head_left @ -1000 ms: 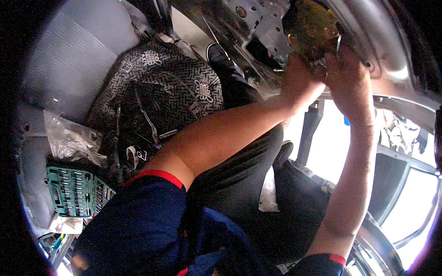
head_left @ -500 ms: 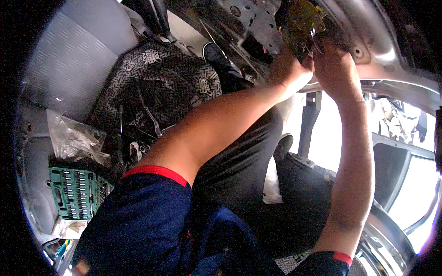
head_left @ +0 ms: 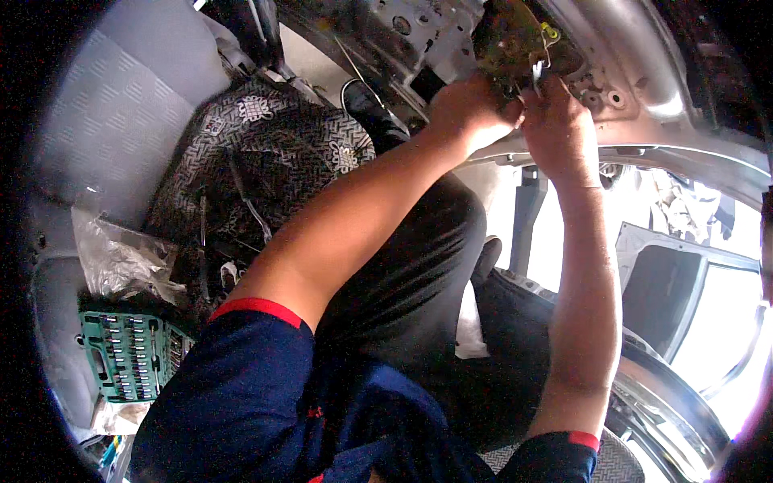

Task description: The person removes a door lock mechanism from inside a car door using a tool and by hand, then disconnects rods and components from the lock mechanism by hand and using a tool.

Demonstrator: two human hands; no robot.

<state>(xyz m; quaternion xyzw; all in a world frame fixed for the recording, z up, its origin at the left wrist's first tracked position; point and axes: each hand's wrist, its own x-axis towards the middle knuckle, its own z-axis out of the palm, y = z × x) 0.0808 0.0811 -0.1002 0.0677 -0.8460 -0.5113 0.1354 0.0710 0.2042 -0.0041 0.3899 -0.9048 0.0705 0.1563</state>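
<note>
Both hands reach up into an opening in a metal body panel (head_left: 636,72), at a dark, greasy mechanism (head_left: 507,44) with a small yellow fitting (head_left: 550,34) and a bent wire. My left hand (head_left: 475,113) is curled at its lower part, fingertips mostly hidden. My right hand (head_left: 564,129) sits just right of it, fingers bent around something small beside a short shiny metal piece (head_left: 538,71) that sticks up above them. The two hands nearly meet; what lies between their fingertips is too small and shadowed to name.
At left are a grey textured seat (head_left: 137,113), a patterned cloth (head_left: 298,137) with long metal tools on it, a crumpled plastic bag (head_left: 121,258) and an open green socket case (head_left: 121,354). My knee (head_left: 439,241) and shoes (head_left: 358,101) are below. A bright opening with grey panels (head_left: 660,290) is at right.
Both hands and forearms have shifted leftward in the picture, along with the panel. More of the yellow fitting and of the bolt holes right of my right hand now shows.
</note>
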